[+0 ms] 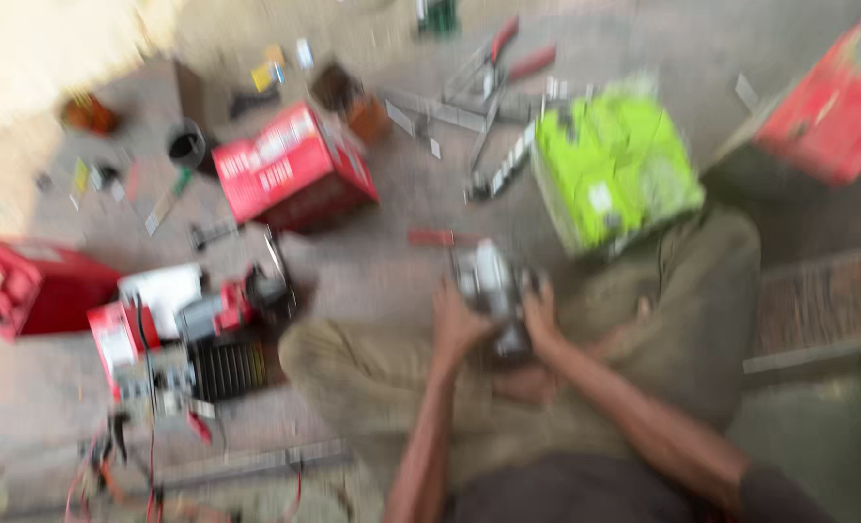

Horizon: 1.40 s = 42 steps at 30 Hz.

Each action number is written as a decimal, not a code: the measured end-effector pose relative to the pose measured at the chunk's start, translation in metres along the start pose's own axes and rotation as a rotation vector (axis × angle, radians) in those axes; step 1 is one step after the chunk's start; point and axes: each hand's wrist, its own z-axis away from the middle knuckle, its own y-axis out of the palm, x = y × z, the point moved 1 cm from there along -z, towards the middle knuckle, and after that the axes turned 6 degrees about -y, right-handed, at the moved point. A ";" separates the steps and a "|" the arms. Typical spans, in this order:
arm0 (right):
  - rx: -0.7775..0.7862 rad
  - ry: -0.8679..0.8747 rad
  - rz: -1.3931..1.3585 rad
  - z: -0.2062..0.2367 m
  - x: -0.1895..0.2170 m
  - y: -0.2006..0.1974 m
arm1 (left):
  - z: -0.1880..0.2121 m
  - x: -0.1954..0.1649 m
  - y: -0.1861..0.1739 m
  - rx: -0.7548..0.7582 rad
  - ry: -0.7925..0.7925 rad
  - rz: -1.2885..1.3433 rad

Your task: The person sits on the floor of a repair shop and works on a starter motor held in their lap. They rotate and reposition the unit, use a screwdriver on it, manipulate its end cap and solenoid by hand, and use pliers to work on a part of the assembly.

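The picture is blurred by motion. I sit on the floor with my legs folded, in olive trousers. Both hands hold a small grey and black metal tool or motor part (493, 291) over my lap. My left hand (458, 322) grips its left side and my right hand (544, 315) grips its right side. What the part is exactly cannot be made out.
A lime green box (613, 169) stands just beyond my right knee. A red carton (293, 167) lies ahead to the left, another red box (842, 107) at far right, a red case (24, 286) at far left. Power tools (227, 320), wires, pliers (508, 58) and metal strips litter the floor.
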 end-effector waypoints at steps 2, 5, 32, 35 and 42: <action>-0.001 -0.006 0.056 0.001 -0.007 0.003 | -0.004 0.014 0.006 -0.028 0.012 -0.011; -0.005 -0.194 0.120 -0.001 -0.019 0.001 | -0.008 0.030 0.019 -0.060 0.068 -0.038; 0.066 -0.672 0.633 0.013 0.116 0.017 | -0.023 0.038 -0.006 0.161 -0.241 0.217; 0.191 -0.934 0.668 0.017 0.113 0.023 | -0.026 0.040 -0.003 0.170 -0.242 0.187; 0.198 -0.835 0.608 0.027 0.128 0.034 | -0.027 0.044 -0.001 0.183 -0.186 0.232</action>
